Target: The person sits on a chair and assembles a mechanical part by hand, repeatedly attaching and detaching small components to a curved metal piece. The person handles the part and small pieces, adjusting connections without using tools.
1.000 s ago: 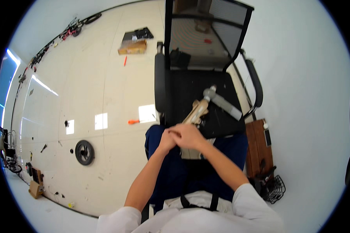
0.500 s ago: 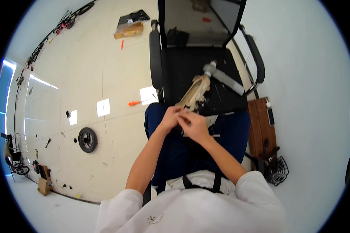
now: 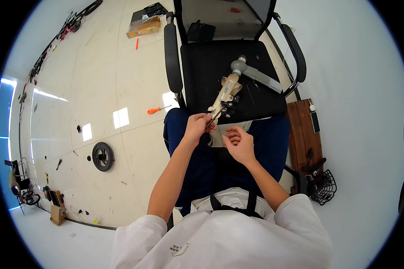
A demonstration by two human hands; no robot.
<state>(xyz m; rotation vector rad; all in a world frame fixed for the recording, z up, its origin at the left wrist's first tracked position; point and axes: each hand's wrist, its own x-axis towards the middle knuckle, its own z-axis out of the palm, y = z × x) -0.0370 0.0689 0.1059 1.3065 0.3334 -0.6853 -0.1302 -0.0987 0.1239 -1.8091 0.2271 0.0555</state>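
On the black seat of an office chair [image 3: 202,67] lies a long cream-coloured frame part [image 3: 226,93], its lower end pointing at me. A round grey joint [image 3: 239,67] and a grey tube [image 3: 262,80] continue from its upper end. Small dark fittings [image 3: 230,106] sit along its right side. My left hand [image 3: 199,127] is closed at the lower end of the part, around a thin dark rod [image 3: 215,117]; whether it also grips the part is hidden. Just right of it, my right hand [image 3: 240,145] hangs apart, fingers loosely curled and spread from the thumb, holding nothing visible.
An orange-handled screwdriver [image 3: 153,110] and a black wheel [image 3: 103,156] lie on the tiled floor to the left. Beyond them is an open cardboard box [image 3: 143,28]. At right stand a brown wooden board [image 3: 304,134], a phone [image 3: 315,122] and a black wire basket [image 3: 324,188].
My right hand has drawn away from my left, to the right and down, its fingers opening. The thin dark rod now shows at my left hand. The whole view has shifted slightly.
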